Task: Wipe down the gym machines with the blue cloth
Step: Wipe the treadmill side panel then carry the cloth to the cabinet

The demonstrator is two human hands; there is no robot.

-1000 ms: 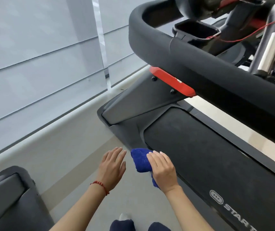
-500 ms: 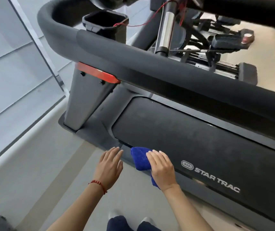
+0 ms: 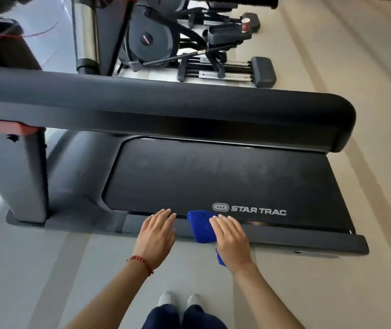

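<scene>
Both hands have slid along the side rail of the treadmill, now just below the printed logo. Her right hand presses the folded blue cloth flat onto the rail, fingers straight on top, not a closed grip. Her left hand rests open beside it, a red bracelet at the wrist. Overhead, the thick padded handrail crosses the dusty, matte belt. An elliptical trainer stands beyond on the pale floor.
</scene>
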